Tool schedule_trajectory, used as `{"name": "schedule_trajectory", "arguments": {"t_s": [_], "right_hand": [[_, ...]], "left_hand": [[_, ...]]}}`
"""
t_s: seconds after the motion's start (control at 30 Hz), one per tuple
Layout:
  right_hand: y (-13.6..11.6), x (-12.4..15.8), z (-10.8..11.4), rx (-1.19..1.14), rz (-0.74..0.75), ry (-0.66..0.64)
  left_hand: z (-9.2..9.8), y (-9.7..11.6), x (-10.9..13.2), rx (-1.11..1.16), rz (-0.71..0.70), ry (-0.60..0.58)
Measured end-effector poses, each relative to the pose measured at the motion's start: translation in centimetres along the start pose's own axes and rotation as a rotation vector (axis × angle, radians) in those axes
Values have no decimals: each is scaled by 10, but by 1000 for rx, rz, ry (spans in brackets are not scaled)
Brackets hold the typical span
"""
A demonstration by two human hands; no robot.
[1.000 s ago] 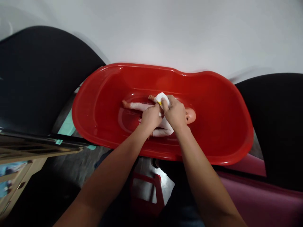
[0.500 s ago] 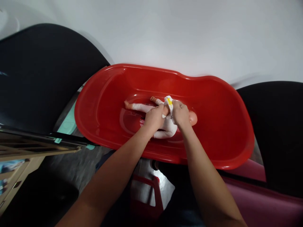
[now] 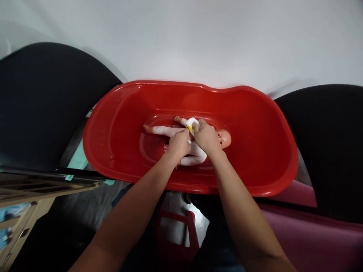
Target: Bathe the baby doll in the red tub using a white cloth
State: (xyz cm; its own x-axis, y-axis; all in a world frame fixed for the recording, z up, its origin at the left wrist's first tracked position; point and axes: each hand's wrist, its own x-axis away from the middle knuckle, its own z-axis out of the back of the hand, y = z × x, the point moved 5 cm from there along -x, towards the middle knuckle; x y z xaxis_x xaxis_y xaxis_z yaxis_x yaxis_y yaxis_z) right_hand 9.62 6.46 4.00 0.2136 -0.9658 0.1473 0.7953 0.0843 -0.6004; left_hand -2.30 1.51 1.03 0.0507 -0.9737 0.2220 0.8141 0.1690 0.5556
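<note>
A baby doll (image 3: 163, 131) in white clothing lies in a red baby bathtub (image 3: 263, 147), its bald head to the right and one bare foot to the left. My left hand (image 3: 179, 143) is closed at the doll's middle, around a skin-coloured part of it that the fingers mostly hide. Right beside it, my right hand (image 3: 205, 135) pinches a white cloth piece (image 3: 193, 121) with a yellow patch, held over the doll. Whether that piece is part of the doll's clothing I cannot tell. Below my left hand a pink-and-white patterned bit (image 3: 166, 147) shows.
Black chair backs (image 3: 53, 102) flank the tub, left and right, and a white wall (image 3: 184, 41) rises behind it. A red stool (image 3: 193, 230) stands below, between my legs. At lower left is a wooden rack (image 3: 39, 207); a purple seat (image 3: 309, 234) lies at lower right.
My right hand has moved left with the white cloth, closer to my left hand, turning it over. More of the doll's face now shows. The whole view has shifted slightly.
</note>
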Motion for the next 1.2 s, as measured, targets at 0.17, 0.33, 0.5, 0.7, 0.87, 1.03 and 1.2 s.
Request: {"name": "schedule_trajectory", "arguments": {"t_s": [0.17, 0.33, 0.5, 0.7, 0.87, 1.03, 1.2], "right_hand": [[8, -5, 0, -116, -34, 75], [8, -5, -4, -146, -16, 114], [-7, 8, -13, -124, 187, 173], [-22, 17, -28, 28, 496, 257], [-14, 10, -27, 22, 415, 317], [-4, 1, -16, -164, 243, 373], [6, -7, -15, -464, 56, 295]], "left_hand": [[0, 0, -3, 27, -26, 31], [-4, -10, -11, 53, 12, 41], [-2, -26, -19, 234, 71, 79], [-8, -35, -30, 396, 86, 9], [-11, -27, -28, 449, -49, 11], [-16, -28, -27, 342, -46, 3], [-16, -25, -27, 285, -33, 27]]}}
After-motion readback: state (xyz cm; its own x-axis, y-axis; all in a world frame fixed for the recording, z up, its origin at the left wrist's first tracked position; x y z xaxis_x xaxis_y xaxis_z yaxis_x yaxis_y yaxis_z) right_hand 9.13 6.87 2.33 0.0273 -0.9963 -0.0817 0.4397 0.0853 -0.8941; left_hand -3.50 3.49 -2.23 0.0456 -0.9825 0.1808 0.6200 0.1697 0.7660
